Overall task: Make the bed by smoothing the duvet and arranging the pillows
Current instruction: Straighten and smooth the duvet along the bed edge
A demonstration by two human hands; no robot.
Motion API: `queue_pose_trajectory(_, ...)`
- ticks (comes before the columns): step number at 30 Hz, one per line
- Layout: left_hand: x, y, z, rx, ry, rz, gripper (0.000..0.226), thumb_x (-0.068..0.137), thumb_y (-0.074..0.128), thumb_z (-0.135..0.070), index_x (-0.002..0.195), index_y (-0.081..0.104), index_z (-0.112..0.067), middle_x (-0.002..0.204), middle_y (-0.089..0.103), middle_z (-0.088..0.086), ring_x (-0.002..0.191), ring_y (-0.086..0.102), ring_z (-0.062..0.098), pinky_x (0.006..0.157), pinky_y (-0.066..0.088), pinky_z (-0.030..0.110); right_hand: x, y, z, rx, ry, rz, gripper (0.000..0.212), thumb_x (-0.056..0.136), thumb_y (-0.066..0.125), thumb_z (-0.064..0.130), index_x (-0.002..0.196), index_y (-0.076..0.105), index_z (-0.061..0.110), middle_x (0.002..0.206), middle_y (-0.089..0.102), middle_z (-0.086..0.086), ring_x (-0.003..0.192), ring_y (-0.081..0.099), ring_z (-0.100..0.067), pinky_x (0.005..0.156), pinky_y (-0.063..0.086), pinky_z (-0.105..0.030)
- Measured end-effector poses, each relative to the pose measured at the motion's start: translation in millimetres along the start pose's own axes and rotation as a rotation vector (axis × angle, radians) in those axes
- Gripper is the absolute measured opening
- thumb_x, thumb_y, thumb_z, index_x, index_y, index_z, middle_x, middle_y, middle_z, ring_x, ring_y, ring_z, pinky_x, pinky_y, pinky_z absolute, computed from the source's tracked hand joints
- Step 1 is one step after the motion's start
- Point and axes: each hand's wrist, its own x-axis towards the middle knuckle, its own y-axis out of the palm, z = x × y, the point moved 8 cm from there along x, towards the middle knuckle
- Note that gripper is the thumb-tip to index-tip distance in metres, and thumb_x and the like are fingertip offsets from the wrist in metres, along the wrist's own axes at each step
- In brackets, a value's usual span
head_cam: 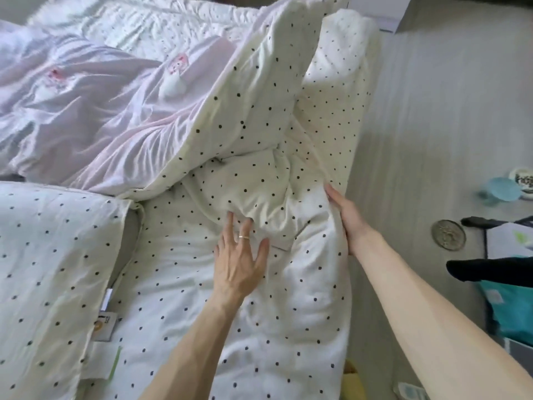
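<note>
A white duvet (259,157) with black dots lies crumpled across the bed, its pale pink side (95,122) turned up at the left. My left hand (240,261), wearing a ring, presses flat on the dotted fabric with fingers spread and tips tucked under a fold. My right hand (347,215) grips the duvet's right edge at the side of the bed, with the fingers hidden behind the fabric. A dotted pillow (54,272) lies at the lower left, with labels at its open end.
Grey floor (432,125) runs along the bed's right side. On it sit a round metal lid (448,235), a blue cup (500,190), a teal bag (507,310) and a black item (487,268). A yellow object (353,379) peeks out at the bottom edge.
</note>
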Motion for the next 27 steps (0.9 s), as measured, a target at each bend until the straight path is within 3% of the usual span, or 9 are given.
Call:
queue_pose_trajectory(3,26,-26,-20,-0.041,0.064,-0.09,0.065,0.095,0.031,-0.065,0.155,0.015,-0.046,0.168,-0.004,-0.003,0.142,0.038,0.037,0.11,0.034,0.061,-9,15,66,-0.18,-0.343,-0.237,0.03,0.074,0.076,0.011,0.103,0.068,0.018,0.099,0.072,-0.005,0.097,0.07,-0.026,0.082,0.057,-0.034)
queue_pose_trajectory(6,57,-32,-47,-0.045,0.075,0.02,0.059,0.094,0.021,-0.064,0.151,0.005,-0.059,0.168,0.001,-0.006,0.154,0.006,0.031,0.116,0.023,0.064,-67,21,108,-0.499,-0.851,-0.538,0.036,0.074,0.062,-0.005,0.07,0.041,0.025,0.065,0.043,0.008,0.06,0.043,-0.009,0.054,0.038,-0.02)
queue_pose_trajectory(8,67,-27,-61,-0.01,0.051,0.119,0.057,0.095,0.025,-0.067,0.148,0.006,-0.061,0.167,0.003,-0.005,0.152,0.005,0.028,0.116,0.023,0.064,-87,-22,81,-0.469,-0.862,-0.803,0.035,0.077,0.059,0.001,0.066,0.035,0.025,0.06,0.043,0.005,0.056,0.046,-0.021,0.052,0.039,-0.033)
queue_pose_trajectory(10,65,-6,-68,0.131,0.06,0.295,0.056,0.095,0.03,-0.069,0.145,0.005,-0.063,0.167,-0.001,-0.008,0.151,0.008,0.028,0.115,0.023,0.063,-78,-78,27,-0.512,-0.634,-0.954,0.016,0.077,0.054,0.011,0.072,0.044,0.021,0.068,0.051,-0.002,0.065,0.053,-0.034,0.056,0.04,-0.038)
queue_pose_trajectory(12,60,21,-65,0.215,0.037,0.489,0.057,0.095,0.03,-0.068,0.147,0.009,-0.06,0.167,-0.004,-0.013,0.152,0.007,0.03,0.115,0.021,0.063,-35,-114,-35,-0.721,-0.21,-0.808,0.016,0.083,0.053,0.012,0.098,0.058,0.017,0.098,0.061,-0.01,0.091,0.06,-0.034,0.07,0.043,-0.036)
queue_pose_trajectory(15,59,41,-54,0.152,-0.08,0.569,0.056,0.094,0.032,-0.068,0.147,0.024,-0.052,0.166,0.004,-0.016,0.152,0.008,0.026,0.117,0.021,0.058,14,-129,-70,-0.917,0.178,-0.534,0.052,0.088,0.056,0.028,0.136,0.047,0.011,0.136,0.057,-0.015,0.118,0.059,-0.036,0.095,0.05,-0.039)
queue_pose_trajectory(20,84,-1,-61,-0.269,-0.375,0.171,0.059,0.088,0.05,-0.069,0.127,0.041,-0.026,0.13,0.054,-0.005,0.117,0.057,0.021,0.091,0.045,0.036,46,-79,54,-0.83,-0.103,-0.391,0.084,0.086,0.067,0.024,0.156,0.022,0.012,0.159,0.031,-0.012,0.143,0.036,-0.034,0.116,0.036,-0.047)
queue_pose_trajectory(23,82,-42,-57,-0.515,-0.692,-0.284,0.079,0.081,0.069,-0.062,0.133,0.033,-0.015,0.131,0.041,0.003,0.118,0.046,0.02,0.093,0.037,0.029,53,-51,115,-0.872,-0.228,-0.287,0.091,0.086,0.073,0.034,0.158,0.02,0.016,0.162,0.029,-0.009,0.148,0.032,-0.03,0.119,0.03,-0.043)
queue_pose_trajectory(27,103,-97,-79,-0.074,-0.69,-0.459,0.104,0.068,0.073,-0.069,0.148,0.025,-0.022,0.155,0.013,0.014,0.145,0.017,0.03,0.12,0.003,0.053,55,-18,187,-0.944,-0.318,-0.205,0.093,0.085,0.07,0.051,0.157,0.022,0.016,0.161,0.032,-0.01,0.145,0.035,-0.031,0.118,0.033,-0.045)
